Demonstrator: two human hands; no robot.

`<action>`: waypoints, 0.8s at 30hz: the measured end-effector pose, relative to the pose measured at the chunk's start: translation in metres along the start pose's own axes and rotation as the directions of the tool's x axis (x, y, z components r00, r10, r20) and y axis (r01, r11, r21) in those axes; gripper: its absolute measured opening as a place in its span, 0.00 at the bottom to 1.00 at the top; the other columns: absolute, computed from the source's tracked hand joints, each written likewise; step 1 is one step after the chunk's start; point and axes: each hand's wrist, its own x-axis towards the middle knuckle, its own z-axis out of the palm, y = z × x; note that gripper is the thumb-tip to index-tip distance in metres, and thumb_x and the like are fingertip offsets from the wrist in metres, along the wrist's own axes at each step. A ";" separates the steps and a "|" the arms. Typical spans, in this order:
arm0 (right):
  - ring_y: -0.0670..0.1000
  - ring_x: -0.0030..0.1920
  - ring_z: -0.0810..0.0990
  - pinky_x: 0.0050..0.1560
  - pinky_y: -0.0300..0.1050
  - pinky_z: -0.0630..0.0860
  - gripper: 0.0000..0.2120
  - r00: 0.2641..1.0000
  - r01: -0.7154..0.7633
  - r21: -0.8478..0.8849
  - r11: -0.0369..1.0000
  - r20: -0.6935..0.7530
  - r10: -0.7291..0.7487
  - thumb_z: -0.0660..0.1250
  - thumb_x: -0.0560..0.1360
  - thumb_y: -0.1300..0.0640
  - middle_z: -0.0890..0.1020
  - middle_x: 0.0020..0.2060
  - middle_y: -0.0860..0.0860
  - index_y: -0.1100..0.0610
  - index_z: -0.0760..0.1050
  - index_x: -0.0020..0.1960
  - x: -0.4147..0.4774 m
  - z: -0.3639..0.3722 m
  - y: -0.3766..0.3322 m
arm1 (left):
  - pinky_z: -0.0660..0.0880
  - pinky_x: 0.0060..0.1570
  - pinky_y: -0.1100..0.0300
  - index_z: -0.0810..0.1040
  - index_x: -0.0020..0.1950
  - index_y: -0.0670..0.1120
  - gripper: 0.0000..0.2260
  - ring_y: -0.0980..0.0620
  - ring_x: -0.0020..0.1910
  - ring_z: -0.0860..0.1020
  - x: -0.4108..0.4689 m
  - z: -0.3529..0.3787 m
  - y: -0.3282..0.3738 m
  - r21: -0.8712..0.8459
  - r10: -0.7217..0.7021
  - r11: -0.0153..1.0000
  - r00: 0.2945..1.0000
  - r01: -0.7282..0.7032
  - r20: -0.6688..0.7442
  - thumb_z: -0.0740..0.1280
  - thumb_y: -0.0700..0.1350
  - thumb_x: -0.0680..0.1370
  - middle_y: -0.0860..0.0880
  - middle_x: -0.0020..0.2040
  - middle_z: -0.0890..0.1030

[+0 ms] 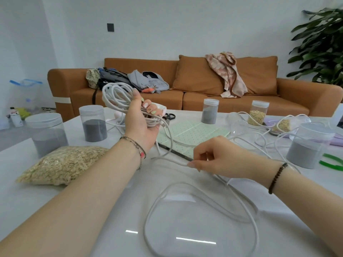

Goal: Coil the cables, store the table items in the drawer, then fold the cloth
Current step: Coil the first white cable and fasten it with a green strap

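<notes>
Head view: my left hand (141, 125) is raised, fingers curled round a bundle of white cable (116, 97) loops. My right hand (219, 160) sits low, thumb and fingertips pinching a loose run of the same cable just above the table (104, 229). Slack loops sprawl over the open white top in front of me. Beyond lies the green dotted cloth (194, 132), with an oat bag (61, 164) by the left edge and a grey-filled jar (308, 145) to the right

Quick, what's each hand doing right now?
Left hand: grips the coil of white cable.
Right hand: pinches the loose cable strand.
</notes>
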 end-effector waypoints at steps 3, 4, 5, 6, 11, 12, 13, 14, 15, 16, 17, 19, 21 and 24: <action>0.46 0.33 0.73 0.33 0.43 0.71 0.17 0.987 -0.136 -0.373 0.918 -0.133 0.092 0.68 0.77 0.45 0.77 0.30 0.46 0.53 0.73 0.35 0.002 -0.004 0.015 | 0.65 0.26 0.67 0.69 0.29 0.46 0.24 0.57 0.24 0.65 0.001 -0.002 0.002 -0.099 -0.040 0.994 0.998 0.045 0.046 0.63 0.55 0.83 0.53 0.27 0.67; 0.47 0.32 0.73 0.31 0.43 0.69 0.17 0.974 -0.192 -0.414 0.890 -0.195 0.119 0.67 0.78 0.45 0.76 0.30 0.47 0.53 0.72 0.35 0.002 -0.007 0.020 | 0.65 0.27 0.67 0.69 0.31 0.47 0.23 0.57 0.24 0.65 0.000 -0.001 0.003 -0.101 -0.060 0.993 0.996 0.067 0.072 0.63 0.55 0.83 0.53 0.28 0.67; 0.47 0.32 0.73 0.30 0.42 0.67 0.18 0.958 -0.239 -0.421 0.875 -0.251 0.141 0.67 0.78 0.45 0.75 0.29 0.47 0.53 0.71 0.35 0.002 -0.009 0.023 | 0.65 0.26 0.67 0.69 0.32 0.46 0.21 0.57 0.24 0.64 -0.001 -0.001 0.003 -0.098 -0.086 0.991 0.991 0.096 0.103 0.63 0.54 0.82 0.53 0.28 0.67; 0.47 0.31 0.72 0.30 0.42 0.66 0.18 0.940 -0.276 -0.413 0.868 -0.302 0.155 0.67 0.79 0.46 0.75 0.29 0.47 0.53 0.71 0.34 0.003 -0.012 0.027 | 0.66 0.25 0.67 0.69 0.33 0.46 0.20 0.57 0.24 0.65 -0.002 0.000 0.004 -0.102 -0.122 0.985 0.982 0.137 0.142 0.65 0.54 0.82 0.53 0.29 0.68; 0.53 0.31 0.77 0.33 0.51 0.77 0.14 0.760 -0.346 -0.130 0.929 -0.620 0.196 0.67 0.79 0.53 0.77 0.31 0.52 0.57 0.73 0.37 0.006 -0.023 0.041 | 0.67 0.21 0.66 0.71 0.39 0.45 0.13 0.59 0.24 0.67 -0.007 0.001 0.001 -0.122 -0.332 0.907 0.861 0.404 0.384 0.70 0.49 0.77 0.54 0.31 0.68; 0.52 0.28 0.78 0.31 0.51 0.79 0.12 0.729 -0.344 -0.039 0.938 -0.641 0.241 0.65 0.81 0.54 0.78 0.32 0.52 0.57 0.73 0.39 0.006 -0.025 0.043 | 0.67 0.21 0.68 0.71 0.39 0.45 0.12 0.59 0.24 0.67 -0.008 0.001 0.000 -0.074 -0.378 0.894 0.830 0.443 0.410 0.69 0.49 0.78 0.54 0.31 0.68; 0.50 0.25 0.79 0.28 0.49 0.79 0.10 0.706 -0.344 0.062 0.937 -0.641 0.302 0.63 0.82 0.55 0.79 0.34 0.53 0.57 0.74 0.43 0.006 -0.027 0.044 | 0.66 0.22 0.69 0.71 0.39 0.45 0.13 0.59 0.25 0.67 -0.009 0.001 -0.001 -0.012 -0.426 0.879 0.799 0.476 0.424 0.68 0.49 0.79 0.54 0.31 0.68; 0.49 0.24 0.80 0.25 0.46 0.78 0.09 0.682 -0.342 0.173 0.924 -0.630 0.371 0.61 0.83 0.56 0.80 0.36 0.55 0.58 0.74 0.46 0.006 -0.029 0.046 | 0.65 0.22 0.70 0.71 0.40 0.45 0.13 0.59 0.25 0.67 -0.011 0.002 -0.004 0.059 -0.473 0.866 0.774 0.497 0.421 0.66 0.49 0.80 0.54 0.31 0.67; 0.48 0.23 0.80 0.23 0.43 0.78 0.08 0.659 -0.331 0.286 0.899 -0.612 0.437 0.59 0.83 0.57 0.81 0.38 0.57 0.59 0.74 0.49 0.007 -0.031 0.048 | 0.64 0.22 0.70 0.70 0.40 0.45 0.13 0.59 0.25 0.66 -0.014 0.002 -0.007 0.135 -0.510 0.854 0.761 0.502 0.400 0.65 0.50 0.81 0.54 0.31 0.67; 0.49 0.23 0.81 0.24 0.42 0.78 0.08 0.640 -0.310 0.386 0.869 -0.591 0.491 0.58 0.84 0.58 0.81 0.40 0.60 0.60 0.73 0.52 0.008 -0.032 0.049 | 0.62 0.22 0.71 0.70 0.40 0.45 0.13 0.60 0.24 0.66 -0.015 0.003 -0.010 0.205 -0.538 0.843 0.758 0.498 0.369 0.65 0.49 0.81 0.54 0.31 0.66; 0.51 0.25 0.82 0.25 0.43 0.80 0.07 0.627 -0.280 0.468 0.838 -0.572 0.529 0.57 0.84 0.59 0.81 0.41 0.61 0.61 0.72 0.54 0.009 -0.033 0.048 | 0.61 0.22 0.71 0.70 0.40 0.45 0.12 0.60 0.24 0.65 -0.017 0.002 -0.014 0.263 -0.561 0.827 0.755 0.497 0.339 0.65 0.49 0.81 0.54 0.31 0.66; 0.55 0.30 0.84 0.31 0.48 0.83 0.05 0.625 -0.192 0.582 0.791 -0.548 0.555 0.55 0.85 0.60 0.82 0.44 0.63 0.59 0.68 0.57 0.010 -0.034 0.046 | 0.60 0.21 0.71 0.69 0.40 0.46 0.12 0.60 0.24 0.64 -0.019 0.001 -0.019 0.343 -0.601 0.793 0.738 0.503 0.306 0.65 0.49 0.81 0.53 0.31 0.66; 0.55 0.32 0.86 0.32 0.46 0.83 0.06 0.636 -0.122 0.619 0.776 -0.551 0.540 0.53 0.85 0.61 0.81 0.45 0.62 0.58 0.68 0.58 0.010 -0.034 0.043 | 0.59 0.21 0.71 0.69 0.40 0.46 0.12 0.59 0.25 0.63 -0.020 0.001 -0.023 0.401 -0.631 0.762 0.724 0.509 0.281 0.66 0.49 0.80 0.53 0.31 0.66; 0.54 0.35 0.86 0.35 0.45 0.83 0.08 0.663 -0.095 0.555 0.826 -0.584 0.468 0.53 0.85 0.62 0.81 0.47 0.59 0.57 0.71 0.57 0.007 -0.034 0.042 | 0.61 0.20 0.70 0.69 0.42 0.46 0.10 0.59 0.25 0.64 -0.023 0.001 -0.027 0.469 -0.649 0.729 0.722 0.499 0.240 0.67 0.47 0.78 0.51 0.34 0.69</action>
